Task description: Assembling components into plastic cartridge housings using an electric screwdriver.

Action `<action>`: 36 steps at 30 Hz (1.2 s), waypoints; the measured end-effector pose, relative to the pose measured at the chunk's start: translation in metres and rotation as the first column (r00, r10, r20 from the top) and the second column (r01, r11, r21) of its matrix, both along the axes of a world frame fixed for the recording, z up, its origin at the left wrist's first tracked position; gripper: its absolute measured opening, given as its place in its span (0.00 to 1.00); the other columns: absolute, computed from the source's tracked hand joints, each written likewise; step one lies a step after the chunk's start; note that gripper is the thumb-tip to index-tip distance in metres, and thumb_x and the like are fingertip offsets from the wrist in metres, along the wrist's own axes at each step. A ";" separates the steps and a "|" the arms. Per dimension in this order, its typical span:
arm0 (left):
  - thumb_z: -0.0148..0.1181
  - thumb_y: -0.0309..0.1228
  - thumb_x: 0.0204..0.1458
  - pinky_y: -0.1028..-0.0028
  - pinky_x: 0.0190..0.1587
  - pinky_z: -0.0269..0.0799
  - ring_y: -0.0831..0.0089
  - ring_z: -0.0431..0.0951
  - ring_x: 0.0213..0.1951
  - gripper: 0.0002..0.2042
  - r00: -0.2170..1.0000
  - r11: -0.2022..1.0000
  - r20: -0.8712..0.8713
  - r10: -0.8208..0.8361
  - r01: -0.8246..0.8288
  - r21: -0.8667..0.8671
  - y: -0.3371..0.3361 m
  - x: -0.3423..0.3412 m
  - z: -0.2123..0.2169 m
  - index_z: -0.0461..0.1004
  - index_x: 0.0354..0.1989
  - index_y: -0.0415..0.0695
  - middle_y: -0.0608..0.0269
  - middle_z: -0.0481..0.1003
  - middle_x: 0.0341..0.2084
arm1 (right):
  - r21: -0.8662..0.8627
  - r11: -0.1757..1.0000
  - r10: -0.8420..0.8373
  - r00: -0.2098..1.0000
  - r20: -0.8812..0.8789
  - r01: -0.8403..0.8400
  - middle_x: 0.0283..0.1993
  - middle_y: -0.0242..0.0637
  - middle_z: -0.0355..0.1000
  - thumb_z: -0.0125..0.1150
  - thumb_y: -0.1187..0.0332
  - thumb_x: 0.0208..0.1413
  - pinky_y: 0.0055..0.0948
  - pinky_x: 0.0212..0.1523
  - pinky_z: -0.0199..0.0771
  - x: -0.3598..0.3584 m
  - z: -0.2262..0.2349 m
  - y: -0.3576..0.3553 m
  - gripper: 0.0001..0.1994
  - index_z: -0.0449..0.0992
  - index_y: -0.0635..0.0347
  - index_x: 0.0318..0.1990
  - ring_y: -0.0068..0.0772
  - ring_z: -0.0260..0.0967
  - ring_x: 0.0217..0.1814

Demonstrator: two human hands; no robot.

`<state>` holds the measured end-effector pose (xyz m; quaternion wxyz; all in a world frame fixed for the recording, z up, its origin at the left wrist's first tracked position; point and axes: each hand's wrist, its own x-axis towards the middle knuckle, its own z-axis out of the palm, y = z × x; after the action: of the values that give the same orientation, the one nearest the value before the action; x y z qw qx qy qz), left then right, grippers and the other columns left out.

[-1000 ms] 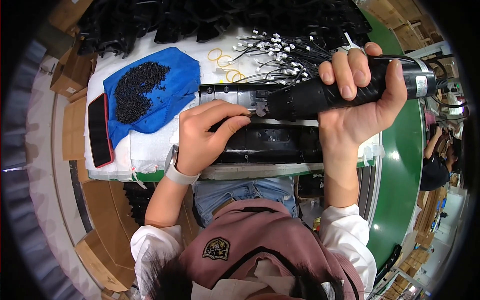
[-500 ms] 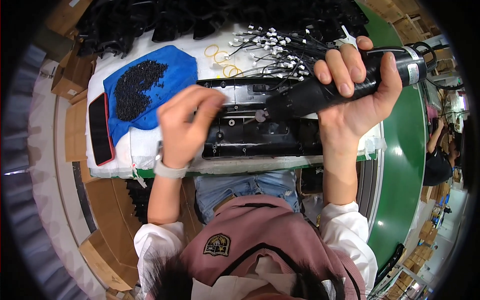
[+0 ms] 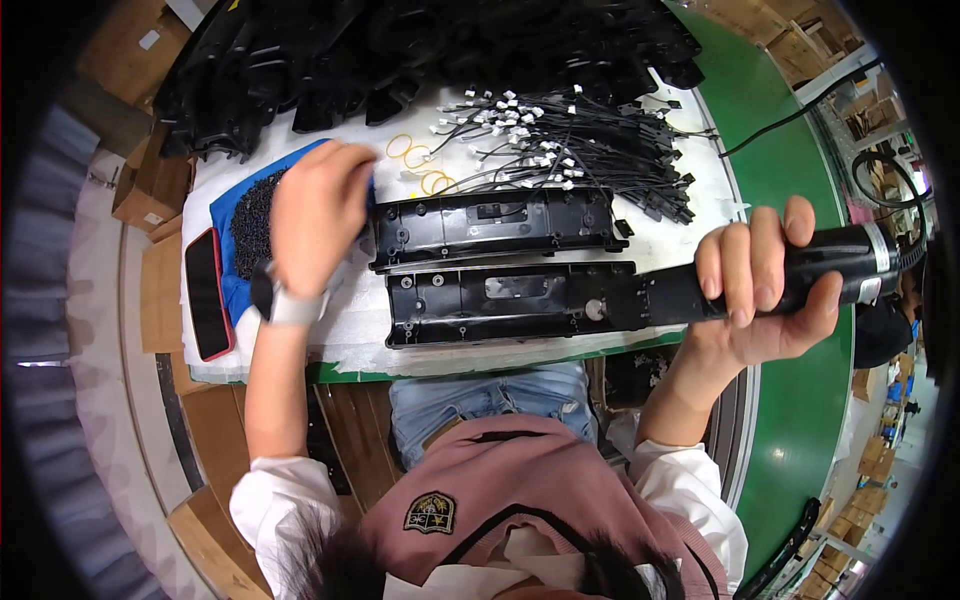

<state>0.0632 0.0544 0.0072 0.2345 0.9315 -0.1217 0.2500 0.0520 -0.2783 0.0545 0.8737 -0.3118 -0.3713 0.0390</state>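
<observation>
Seen from the head camera, a white-covered tabletop (image 3: 660, 225) sits beside a green conveyor belt (image 3: 800, 420), with brown cardboard boxes (image 3: 150, 180) stacked along the left edge and a heap of black moulded plastic parts (image 3: 420, 50) piled across the far side. The left hand (image 3: 318, 215), a white wristband at its wrist, reaches forward over a blue cloth (image 3: 228, 205) spread at the left of the tabletop, fingers curled down over a mound of small black screws (image 3: 252, 215) lying on it; whether its grip has closed on any cannot be told. The right hand (image 3: 765, 290) is raised at the right, its grip clenched around a black electric screwdriver (image 3: 760, 280) held nearly level, whose tip points left at the right end of the nearer of two long black plastic housings (image 3: 500, 300). Those housings lie side by side at the tabletop's centre, the nearer one close to the front edge. Behind them spreads a bundle of black wire leads with white connectors (image 3: 560, 150), with a few yellow rubber bands (image 3: 420, 165) just beside. A red-cased phone (image 3: 207, 295) lies at the left front, next to the cloth.
</observation>
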 end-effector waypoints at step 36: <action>0.58 0.25 0.57 0.76 0.35 0.78 0.69 0.82 0.33 0.06 0.943 0.547 0.259 -0.209 0.332 -0.768 -0.085 0.095 0.052 0.71 0.39 0.36 0.48 0.80 0.36 | 0.110 0.943 -0.305 0.949 -0.080 0.313 0.23 0.29 0.65 0.59 0.55 0.57 0.28 0.27 0.69 -0.074 -0.049 -0.091 0.19 0.62 0.59 0.45 0.22 0.64 0.17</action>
<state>0.1581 -0.0311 0.0589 0.6552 0.6753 -0.1539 0.3017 -0.0222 -0.3694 0.0052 0.8975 -0.3110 -0.2921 -0.1115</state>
